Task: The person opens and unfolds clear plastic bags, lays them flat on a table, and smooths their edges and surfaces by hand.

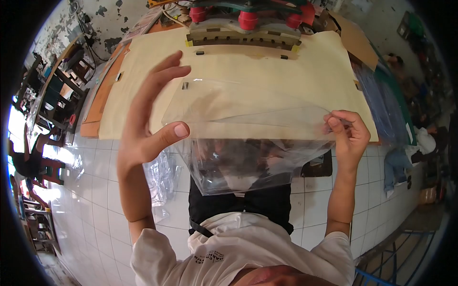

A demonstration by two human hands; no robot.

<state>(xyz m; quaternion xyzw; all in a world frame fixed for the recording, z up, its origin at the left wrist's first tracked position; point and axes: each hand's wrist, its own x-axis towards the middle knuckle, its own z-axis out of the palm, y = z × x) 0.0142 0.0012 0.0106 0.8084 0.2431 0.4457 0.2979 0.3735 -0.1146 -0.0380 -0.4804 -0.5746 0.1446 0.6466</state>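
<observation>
A clear plastic sheet (248, 162) hangs over the front edge of the table, its far part lying above the cream table cover (143, 86). My right hand (347, 136) pinches the sheet's right corner between thumb and fingers. At the sheet's left side is my left hand (152, 119), its fingers spread and thumb apart, holding nothing. Whether the left thumb touches the plastic I cannot tell. Behind the sheet, at the back of the table, stands a machine with a long metal bar (243, 38) and red round parts (247, 20).
More clear plastic (160, 176) lies on the tiled floor at the left. Bluish plastic sheets (384, 107) and brown cardboard (353, 40) are at the table's right. A stool (51, 170) and a seated person are far left; another person (398, 164) is far right.
</observation>
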